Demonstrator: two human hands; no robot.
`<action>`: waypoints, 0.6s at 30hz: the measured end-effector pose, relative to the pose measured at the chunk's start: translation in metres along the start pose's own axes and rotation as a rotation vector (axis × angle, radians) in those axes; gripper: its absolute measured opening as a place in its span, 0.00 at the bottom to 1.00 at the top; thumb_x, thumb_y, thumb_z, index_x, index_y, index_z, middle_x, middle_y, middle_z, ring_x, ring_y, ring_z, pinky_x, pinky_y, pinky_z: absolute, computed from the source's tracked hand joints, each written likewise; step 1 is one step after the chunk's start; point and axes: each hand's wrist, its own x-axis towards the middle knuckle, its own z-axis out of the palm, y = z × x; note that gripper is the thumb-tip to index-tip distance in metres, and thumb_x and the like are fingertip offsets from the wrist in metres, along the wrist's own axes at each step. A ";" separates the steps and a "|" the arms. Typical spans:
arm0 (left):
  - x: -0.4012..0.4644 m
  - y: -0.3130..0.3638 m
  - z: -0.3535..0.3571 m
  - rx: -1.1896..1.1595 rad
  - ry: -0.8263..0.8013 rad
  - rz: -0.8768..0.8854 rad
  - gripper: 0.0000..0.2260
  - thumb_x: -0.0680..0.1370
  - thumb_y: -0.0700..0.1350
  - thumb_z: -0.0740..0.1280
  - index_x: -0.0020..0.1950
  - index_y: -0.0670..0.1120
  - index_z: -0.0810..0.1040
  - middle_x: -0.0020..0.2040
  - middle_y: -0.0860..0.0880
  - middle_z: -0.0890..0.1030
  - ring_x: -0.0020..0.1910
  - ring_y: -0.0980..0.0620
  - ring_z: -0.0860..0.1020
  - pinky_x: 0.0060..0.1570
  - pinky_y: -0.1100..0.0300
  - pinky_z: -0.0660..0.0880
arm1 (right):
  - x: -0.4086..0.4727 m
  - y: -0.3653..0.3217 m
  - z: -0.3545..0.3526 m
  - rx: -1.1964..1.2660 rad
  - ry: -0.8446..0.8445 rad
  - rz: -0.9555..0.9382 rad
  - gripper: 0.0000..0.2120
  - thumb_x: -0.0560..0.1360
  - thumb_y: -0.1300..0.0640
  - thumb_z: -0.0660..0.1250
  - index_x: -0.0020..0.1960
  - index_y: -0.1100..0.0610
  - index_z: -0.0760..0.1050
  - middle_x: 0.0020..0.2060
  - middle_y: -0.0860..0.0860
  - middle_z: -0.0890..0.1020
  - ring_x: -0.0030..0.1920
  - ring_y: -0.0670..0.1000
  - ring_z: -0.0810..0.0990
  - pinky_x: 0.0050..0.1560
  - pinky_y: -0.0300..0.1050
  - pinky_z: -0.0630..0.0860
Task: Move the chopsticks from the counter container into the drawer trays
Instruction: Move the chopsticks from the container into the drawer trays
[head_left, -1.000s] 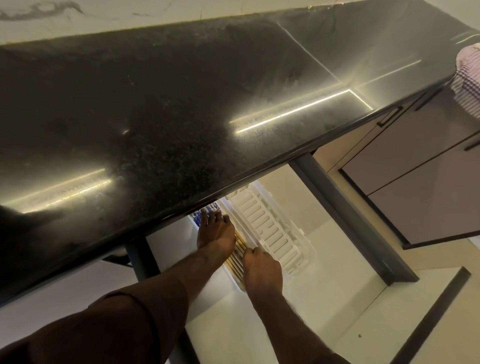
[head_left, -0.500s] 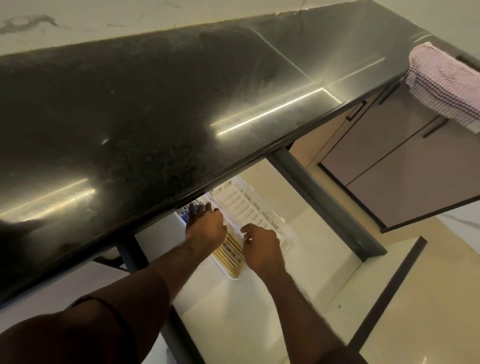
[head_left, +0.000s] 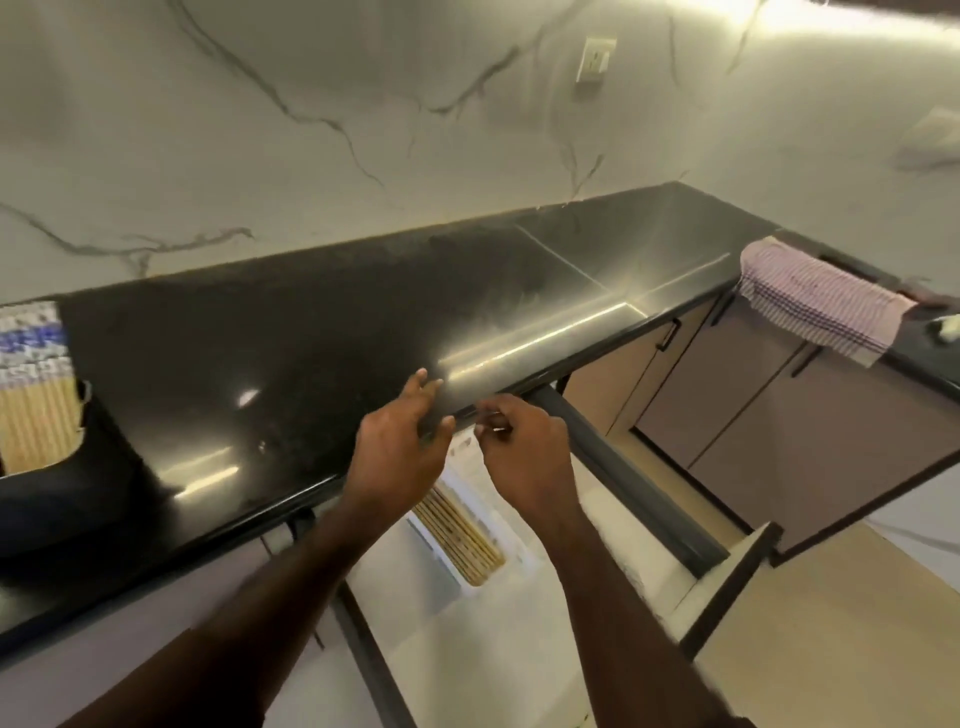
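Black stone counter (head_left: 322, 332): chopsticks (head_left: 31, 421) remain in container (head_left: 57, 499), far left. More lie in drawer tray (head_left: 462, 535). Left hand (head_left: 400, 457), right hand (head_left: 524, 457) above drawer, fingers loosely curled, empty. Risk: long reach; loose bundle may scatter.

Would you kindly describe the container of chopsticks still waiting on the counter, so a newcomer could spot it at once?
Follow the long black counter to its far left end. At the frame's edge there stands the dark container, packed with chopsticks. Their pale wooden shafts and blue-and-white patterned tops set it apart; nothing else nearby holds sticks.
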 end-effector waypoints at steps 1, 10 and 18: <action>-0.003 0.006 -0.018 0.006 0.061 0.017 0.21 0.77 0.46 0.69 0.70 0.47 0.72 0.74 0.47 0.69 0.65 0.52 0.75 0.61 0.70 0.61 | -0.003 -0.017 -0.006 0.015 0.011 -0.043 0.13 0.78 0.54 0.66 0.62 0.51 0.78 0.55 0.50 0.83 0.52 0.47 0.82 0.59 0.41 0.76; -0.024 -0.004 -0.170 -0.035 0.419 0.047 0.21 0.76 0.44 0.71 0.69 0.49 0.74 0.72 0.51 0.71 0.65 0.61 0.68 0.59 0.76 0.61 | -0.020 -0.164 0.019 0.125 -0.022 -0.423 0.11 0.75 0.57 0.70 0.56 0.47 0.80 0.45 0.43 0.85 0.45 0.39 0.81 0.51 0.33 0.77; -0.021 -0.103 -0.269 -0.066 0.512 -0.090 0.19 0.76 0.43 0.71 0.67 0.48 0.77 0.68 0.50 0.76 0.66 0.60 0.71 0.64 0.70 0.64 | -0.020 -0.250 0.132 0.088 -0.140 -0.523 0.11 0.75 0.58 0.69 0.57 0.50 0.81 0.45 0.44 0.85 0.37 0.29 0.75 0.41 0.17 0.67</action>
